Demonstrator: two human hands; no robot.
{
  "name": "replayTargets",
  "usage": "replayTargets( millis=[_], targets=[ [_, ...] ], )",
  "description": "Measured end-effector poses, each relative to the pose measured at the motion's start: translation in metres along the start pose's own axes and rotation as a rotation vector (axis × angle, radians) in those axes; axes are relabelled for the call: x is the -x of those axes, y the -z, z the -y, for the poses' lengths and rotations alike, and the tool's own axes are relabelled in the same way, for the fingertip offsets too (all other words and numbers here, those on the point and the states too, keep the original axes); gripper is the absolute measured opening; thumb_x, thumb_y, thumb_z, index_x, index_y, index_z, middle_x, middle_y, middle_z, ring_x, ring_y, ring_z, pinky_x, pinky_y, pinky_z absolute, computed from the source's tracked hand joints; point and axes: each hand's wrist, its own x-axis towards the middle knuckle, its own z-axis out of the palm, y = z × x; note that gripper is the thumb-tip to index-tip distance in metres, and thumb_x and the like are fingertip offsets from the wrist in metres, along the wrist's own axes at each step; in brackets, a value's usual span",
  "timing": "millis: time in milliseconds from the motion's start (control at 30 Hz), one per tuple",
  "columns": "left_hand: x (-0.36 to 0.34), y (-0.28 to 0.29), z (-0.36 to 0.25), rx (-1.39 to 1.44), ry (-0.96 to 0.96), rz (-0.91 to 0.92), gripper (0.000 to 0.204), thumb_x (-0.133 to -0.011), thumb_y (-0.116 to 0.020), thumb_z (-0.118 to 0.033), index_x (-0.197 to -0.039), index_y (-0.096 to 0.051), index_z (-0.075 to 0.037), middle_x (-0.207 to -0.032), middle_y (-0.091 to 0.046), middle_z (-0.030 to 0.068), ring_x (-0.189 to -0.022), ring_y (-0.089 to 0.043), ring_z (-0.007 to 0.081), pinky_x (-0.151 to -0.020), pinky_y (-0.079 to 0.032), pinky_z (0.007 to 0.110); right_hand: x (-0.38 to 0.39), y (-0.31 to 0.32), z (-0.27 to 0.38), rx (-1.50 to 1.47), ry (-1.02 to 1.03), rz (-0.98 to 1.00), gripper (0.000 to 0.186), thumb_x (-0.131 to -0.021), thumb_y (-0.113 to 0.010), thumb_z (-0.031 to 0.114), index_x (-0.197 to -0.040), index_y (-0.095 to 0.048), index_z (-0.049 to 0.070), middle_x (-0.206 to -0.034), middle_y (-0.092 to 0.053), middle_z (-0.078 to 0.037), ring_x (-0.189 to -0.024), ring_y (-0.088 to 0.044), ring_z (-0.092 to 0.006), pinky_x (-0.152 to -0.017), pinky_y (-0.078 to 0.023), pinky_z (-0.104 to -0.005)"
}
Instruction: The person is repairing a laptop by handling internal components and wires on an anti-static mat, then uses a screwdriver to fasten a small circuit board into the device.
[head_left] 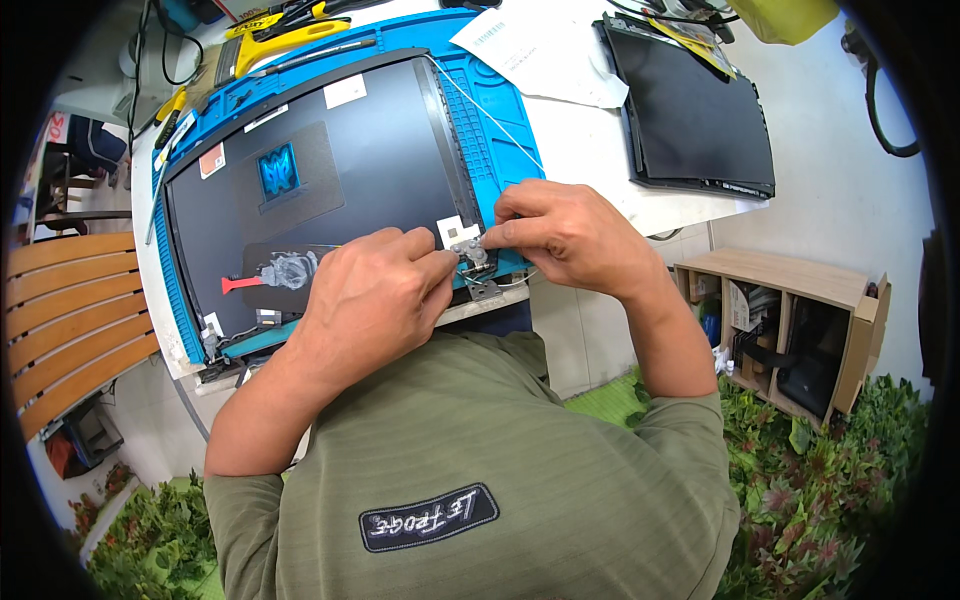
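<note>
A dark laptop lid (pixel 390 130) lies flat on a blue work mat (pixel 500 110). At its near right corner, beside a metal hinge (pixel 484 290), there is a small grey, putty-like lump (pixel 470 250). My left hand (pixel 375 290) has its fingers curled, thumb and forefinger tips meeting at the lump's left side. From the right, my right hand (pixel 570 235) pinches at the same spot; whatever lies between its fingertips is too small to make out. A thin white cable (pixel 490 115) runs along the lid's right edge. Left of my left hand, a red spreader (pixel 240 284) lies beside grey paste (pixel 288 270) on a dark card.
At the far right of the white table rests a black panel (pixel 690 110), with a white paper bag (pixel 540 55) beside it. Yellow-handled tools (pixel 290 40) lie at the far left. A wooden shelf unit (pixel 775 275) stands right, a slatted bench (pixel 75 320) left.
</note>
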Motion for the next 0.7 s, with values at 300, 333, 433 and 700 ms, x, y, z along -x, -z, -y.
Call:
replayTargets(
  millis=[300, 333, 433, 700],
  targets=[
    [-0.001, 0.0001, 0.0005, 0.0, -0.005, -0.005, 0.012, -0.091, -0.086, -0.014, -0.103, -0.087, -0.012, -0.082, -0.065, 0.0046, -0.075, -0.068, 0.0265, -0.063, -0.055, 0.044, -0.0033, 0.004, -0.0015, 0.063, 0.01, 0.047, 0.02, -0.085, -0.084, 0.002, -0.102, -0.082, 0.012, -0.095, -0.068, -0.003, -0.091, -0.072, -0.0257, -0.073, -0.059, -0.0421],
    [-0.0011, 0.0003, 0.0006, 0.002, -0.007, -0.007, 0.012, -0.091, -0.087, -0.014, -0.103, -0.087, -0.012, -0.082, -0.065, 0.0045, -0.075, -0.068, 0.0265, -0.063, -0.055, 0.044, -0.0034, 0.0043, -0.0016, 0.07, 0.012, 0.053, 0.02, -0.085, -0.084, 0.003, -0.102, -0.082, 0.013, -0.095, -0.067, -0.003, -0.091, -0.072, -0.0253, -0.073, -0.059, -0.0421],
    [-0.0007, 0.0003, 0.0013, -0.004, -0.009, -0.004, 0.013, -0.091, -0.087, -0.014, -0.103, -0.087, -0.012, -0.082, -0.065, 0.0043, -0.075, -0.068, 0.0264, -0.063, -0.055, 0.044, -0.0035, 0.0044, -0.0022, 0.094, 0.025, 0.063, 0.019, -0.086, -0.084, 0.004, -0.102, -0.082, 0.013, -0.096, -0.066, -0.002, -0.093, -0.072, -0.0244, -0.073, -0.059, -0.0417],
    [-0.0019, 0.0003, 0.003, 0.0, -0.021, -0.011, 0.011, -0.09, -0.087, -0.014, -0.101, -0.086, -0.013, -0.082, -0.066, 0.004, -0.075, -0.068, 0.0264, -0.063, -0.055, 0.044, -0.0047, 0.0066, -0.0032, 0.11, 0.038, 0.094, 0.019, -0.087, -0.084, 0.005, -0.103, -0.083, 0.015, -0.096, -0.066, -0.001, -0.094, -0.072, -0.0234, -0.073, -0.059, -0.0413]
  ],
)
